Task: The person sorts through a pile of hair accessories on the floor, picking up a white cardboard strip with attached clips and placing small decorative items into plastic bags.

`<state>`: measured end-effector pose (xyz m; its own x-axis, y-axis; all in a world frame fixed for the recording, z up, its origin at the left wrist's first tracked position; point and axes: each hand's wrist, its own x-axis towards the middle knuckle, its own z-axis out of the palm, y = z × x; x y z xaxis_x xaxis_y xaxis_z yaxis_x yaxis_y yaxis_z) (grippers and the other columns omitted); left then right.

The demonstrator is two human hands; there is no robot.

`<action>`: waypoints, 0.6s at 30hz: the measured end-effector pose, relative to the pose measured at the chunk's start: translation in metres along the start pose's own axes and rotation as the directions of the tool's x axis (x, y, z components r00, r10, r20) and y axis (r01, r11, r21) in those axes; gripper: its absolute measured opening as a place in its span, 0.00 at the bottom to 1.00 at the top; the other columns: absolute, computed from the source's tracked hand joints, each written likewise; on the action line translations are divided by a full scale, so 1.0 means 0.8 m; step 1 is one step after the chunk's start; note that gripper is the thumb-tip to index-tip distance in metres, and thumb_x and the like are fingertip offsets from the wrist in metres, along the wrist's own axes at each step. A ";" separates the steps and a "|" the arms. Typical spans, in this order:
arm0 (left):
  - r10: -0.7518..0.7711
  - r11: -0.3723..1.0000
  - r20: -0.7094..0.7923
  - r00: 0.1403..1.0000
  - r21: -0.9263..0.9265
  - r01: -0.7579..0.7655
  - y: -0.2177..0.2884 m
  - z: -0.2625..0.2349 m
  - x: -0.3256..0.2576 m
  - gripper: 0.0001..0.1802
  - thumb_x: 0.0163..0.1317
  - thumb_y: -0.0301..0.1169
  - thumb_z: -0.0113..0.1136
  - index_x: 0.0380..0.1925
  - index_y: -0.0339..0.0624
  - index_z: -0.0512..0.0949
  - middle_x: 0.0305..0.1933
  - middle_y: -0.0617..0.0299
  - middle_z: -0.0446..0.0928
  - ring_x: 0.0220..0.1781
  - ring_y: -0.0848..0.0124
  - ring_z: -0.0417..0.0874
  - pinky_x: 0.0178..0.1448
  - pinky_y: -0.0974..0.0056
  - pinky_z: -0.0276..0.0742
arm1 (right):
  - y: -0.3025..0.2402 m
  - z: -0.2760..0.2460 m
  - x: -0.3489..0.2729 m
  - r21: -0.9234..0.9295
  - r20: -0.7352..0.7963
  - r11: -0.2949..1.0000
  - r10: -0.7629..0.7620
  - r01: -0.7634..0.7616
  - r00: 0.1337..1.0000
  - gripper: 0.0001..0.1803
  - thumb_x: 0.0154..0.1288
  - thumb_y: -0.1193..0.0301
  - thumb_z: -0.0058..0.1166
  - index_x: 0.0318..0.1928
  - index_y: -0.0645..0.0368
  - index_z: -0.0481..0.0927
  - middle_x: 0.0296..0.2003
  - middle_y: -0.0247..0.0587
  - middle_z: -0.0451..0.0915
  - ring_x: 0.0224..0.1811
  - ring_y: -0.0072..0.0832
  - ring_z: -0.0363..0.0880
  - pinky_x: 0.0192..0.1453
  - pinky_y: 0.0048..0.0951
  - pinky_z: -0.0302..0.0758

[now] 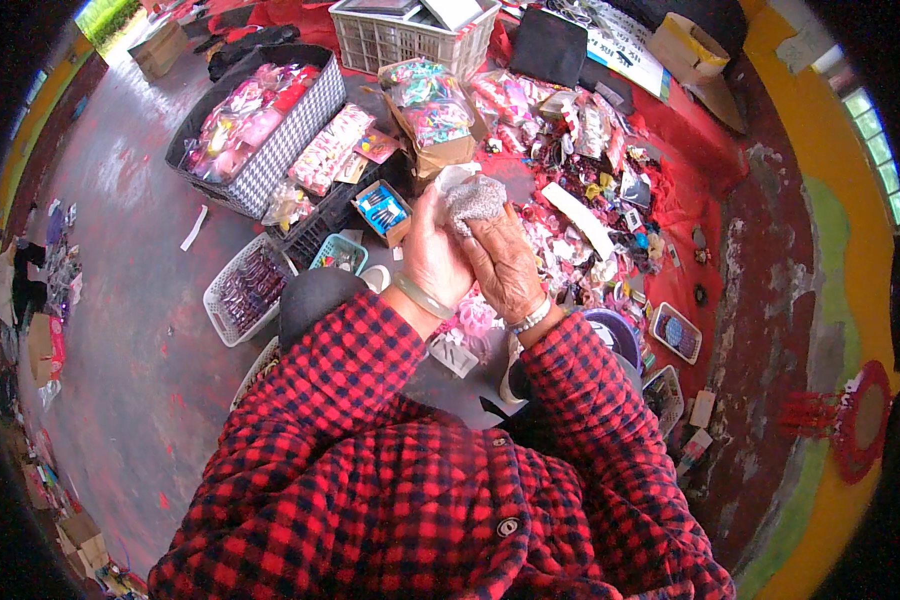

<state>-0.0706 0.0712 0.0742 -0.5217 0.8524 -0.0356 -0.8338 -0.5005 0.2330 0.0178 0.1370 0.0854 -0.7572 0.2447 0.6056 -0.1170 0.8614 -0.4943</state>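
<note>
In front of my chest, both hands are raised and close together. A small speckled grey-pink piece (478, 198), fuzzy or glittery in look, lies between them with a whitish patch beside it; I cannot make out its kind. My left hand (438, 252) supports it from the left, palm partly showing and fingertips partly hidden behind it. The fingers of my right hand (506, 262) press on its near right side. Below the hands are a pink ruffled flower-like piece (476, 316) and a whitish square card (454, 354).
A houndstooth bin (295, 140) of bagged pink goods stands at the far left, near a plastic crate (365, 42). Closer are a small box of blue items (382, 210) and a white basket (232, 290). Loose trinkets (580, 150) cover the red cloth to the right.
</note>
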 end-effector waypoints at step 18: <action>-0.165 0.985 -0.120 0.979 -0.077 0.157 -0.006 0.005 -0.004 0.18 0.63 0.38 0.44 0.47 0.36 0.67 0.43 0.53 0.73 0.42 0.65 0.75 0.44 0.60 0.74 | 0.040 -0.028 0.003 0.985 0.160 -0.164 0.728 -0.057 0.667 0.21 0.61 0.61 0.47 0.51 0.61 0.69 0.46 0.41 0.73 0.48 0.35 0.72 0.53 0.36 0.69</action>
<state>-0.0646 0.0716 0.0773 -0.3947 0.8989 -0.1904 -0.9166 -0.3709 0.1490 0.0265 0.1750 0.0850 -0.6928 0.7191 -0.0552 -0.5706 -0.5934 -0.5677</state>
